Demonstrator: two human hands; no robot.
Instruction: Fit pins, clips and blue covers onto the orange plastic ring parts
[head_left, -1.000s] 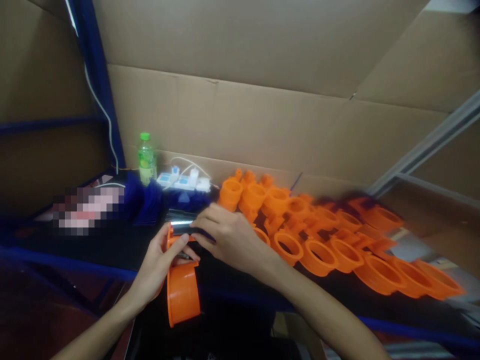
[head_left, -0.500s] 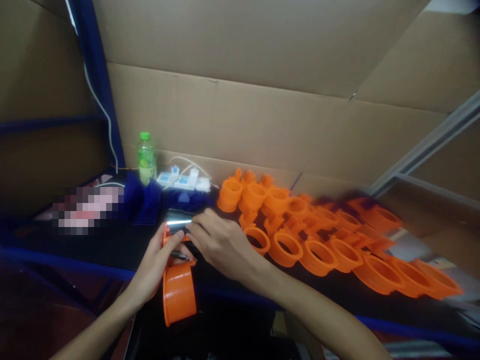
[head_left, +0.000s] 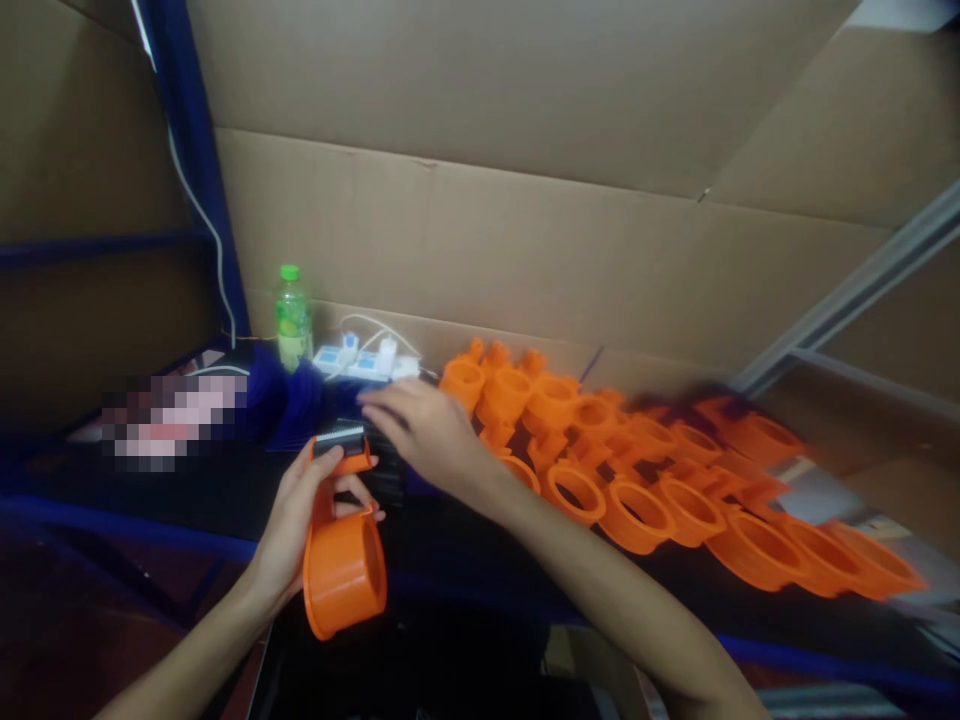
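So the left hand (head_left: 289, 515) is wrapped round the upper frame of an orange holder (head_left: 345, 575), thumb pressed on the black roller-like part (head_left: 346, 447) right behind the toothed strip (head_left: 340, 435). The right hand (head_left: 431, 425) is half open, fingers bent, nothing in it that I can see, hovering just beside that strip. Biggest worry imo: those teeth look sharp, so a careless swipe of the fingers or a slipping thumb could nick skin. The holder's round end hangs free too, seemingly around the table's blue front edge (head_left: 247, 548), so a loose grip might drop it on the floor. Room's tight on the right, where orange pieces (head_left: 637, 515) crowd near that forearm and an elbow swing could knock some. The bare black tabletop (head_left: 217, 490) on the left gives way more space.
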